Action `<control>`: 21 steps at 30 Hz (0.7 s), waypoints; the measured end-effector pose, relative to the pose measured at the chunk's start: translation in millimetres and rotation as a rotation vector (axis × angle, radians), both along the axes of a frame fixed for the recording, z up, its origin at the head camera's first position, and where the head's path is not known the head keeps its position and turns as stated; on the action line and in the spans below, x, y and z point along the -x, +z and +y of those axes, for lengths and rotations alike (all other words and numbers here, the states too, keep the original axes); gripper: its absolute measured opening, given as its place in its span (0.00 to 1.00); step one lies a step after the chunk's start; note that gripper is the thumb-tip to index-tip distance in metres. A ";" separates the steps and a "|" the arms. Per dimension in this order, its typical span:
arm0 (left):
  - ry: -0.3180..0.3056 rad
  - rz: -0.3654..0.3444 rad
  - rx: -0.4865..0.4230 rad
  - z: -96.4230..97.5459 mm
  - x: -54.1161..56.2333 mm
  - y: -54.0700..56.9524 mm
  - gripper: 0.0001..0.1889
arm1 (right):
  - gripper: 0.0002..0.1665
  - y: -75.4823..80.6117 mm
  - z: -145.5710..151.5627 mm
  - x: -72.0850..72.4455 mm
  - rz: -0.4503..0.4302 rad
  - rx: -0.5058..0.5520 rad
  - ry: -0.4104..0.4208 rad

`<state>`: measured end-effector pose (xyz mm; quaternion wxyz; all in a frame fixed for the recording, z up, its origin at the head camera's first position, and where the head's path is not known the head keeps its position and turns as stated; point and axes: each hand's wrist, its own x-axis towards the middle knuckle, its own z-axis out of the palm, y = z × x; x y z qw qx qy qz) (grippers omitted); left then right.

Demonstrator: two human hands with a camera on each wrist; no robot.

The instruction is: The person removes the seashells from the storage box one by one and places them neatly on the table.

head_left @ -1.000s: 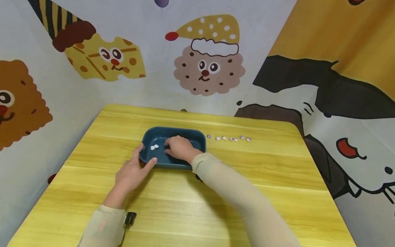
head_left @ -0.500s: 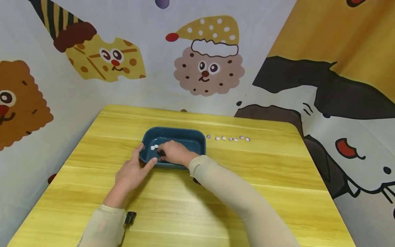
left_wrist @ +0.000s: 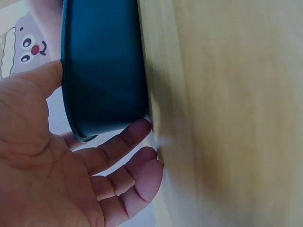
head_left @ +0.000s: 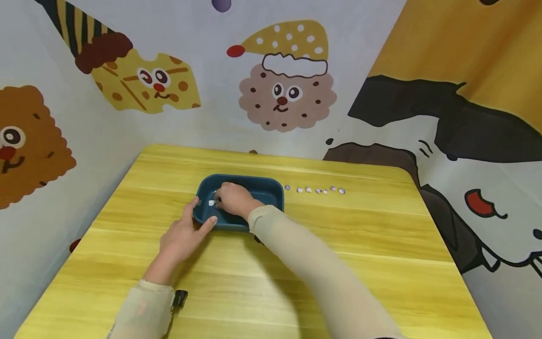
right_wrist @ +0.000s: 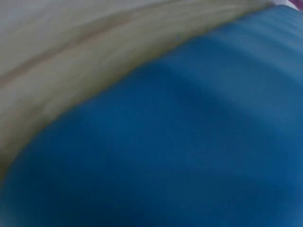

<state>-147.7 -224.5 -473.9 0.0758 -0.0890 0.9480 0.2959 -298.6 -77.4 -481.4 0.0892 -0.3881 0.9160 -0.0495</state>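
Observation:
A dark blue rectangular tray (head_left: 267,187) sits on the wooden table. My left hand (head_left: 179,238) holds its left end, thumb on the front rim and fingers round the side; the left wrist view shows the thumb at the rim of the tray (left_wrist: 104,61) and the lower fingertips at the tabletop. My right hand (head_left: 237,200) reaches down into the tray with bent fingers. One small white piece (head_left: 211,203) shows right beside its fingertips, which cover the spot of another; I cannot tell if they pinch it. The right wrist view is filled by the blurred blue tray (right_wrist: 156,142).
Several small purple-and-white pieces (head_left: 318,190) lie in a loose row on the table (head_left: 360,226), right of the tray. A cloth wall (head_left: 211,127) printed with cartoon figures stands behind the table and along both sides.
My right hand has moved left inside the tray to the white pieces, dipping toward the front and then back up. Two white pieces showed earlier; one shows now. My left hand stays on the tray.

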 end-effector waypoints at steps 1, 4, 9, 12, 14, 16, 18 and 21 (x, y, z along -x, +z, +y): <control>-0.002 -0.002 -0.001 0.5 0.3 0.1 0.53 | 0.15 0.1 -2.0 -1.2 0.010 0.001 0.001; -0.007 -0.005 -0.003 2.1 0.6 0.6 0.53 | 0.19 0.0 -3.9 -3.6 0.032 0.025 -0.005; 0.005 -0.013 -0.005 2.0 0.1 0.0 0.53 | 0.17 15.9 22.4 -11.9 0.023 0.202 0.032; -0.001 -0.013 -0.010 4.2 1.7 -1.9 0.54 | 0.13 41.2 70.7 -21.6 0.020 0.382 0.005; -0.003 -0.012 -0.013 4.1 2.5 -2.2 0.54 | 0.11 57.2 110.3 -22.9 0.034 0.474 -0.065; -0.005 -0.013 -0.019 2.5 2.9 -2.2 0.54 | 0.08 66.5 153.9 -16.5 0.052 0.519 -0.177; -0.009 -0.018 -0.029 0.5 3.0 -2.0 0.54 | 0.06 68.7 200.5 -4.3 0.070 0.540 -0.307; -0.020 -0.017 -0.033 -1.8 3.3 -2.4 0.55 | 0.10 60.7 270.5 15.0 0.091 0.517 -0.507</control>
